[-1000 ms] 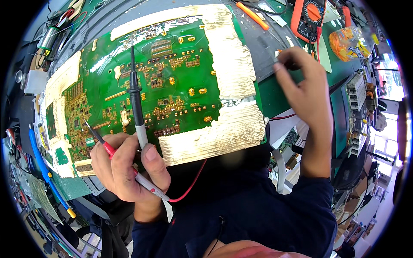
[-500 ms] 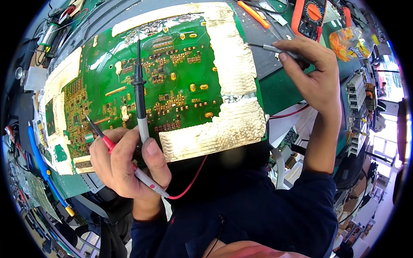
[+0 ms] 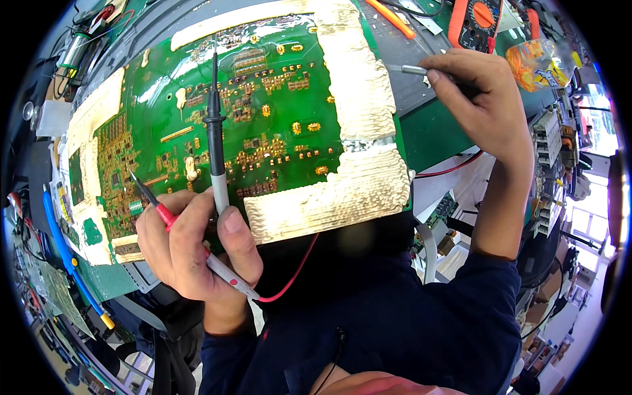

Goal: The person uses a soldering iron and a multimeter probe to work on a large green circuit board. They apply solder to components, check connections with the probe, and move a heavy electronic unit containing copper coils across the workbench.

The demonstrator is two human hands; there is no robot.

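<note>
A large green circuit board with bands of cream-coloured coating along its edges lies in front of me. My left hand is closed at its near edge, with two test probes between the fingers. The black probe points away over the board. The red probe has its tip above the small parts at the left; I cannot tell whether either tip touches. Right of the board, my right hand pinches a slim silver-grey tool, its pale, thin tip beside the coated right edge.
An orange multimeter and an orange-handled tool lie on the grey mat at the far right. A clear and orange package is beyond my right hand. A blue cable hangs at the left; a solder spool stands far left.
My right hand has shifted slightly to the right with the slim tool, and the tool's tip now looks paler and flatter. The left hand and its probes have hardly moved.
</note>
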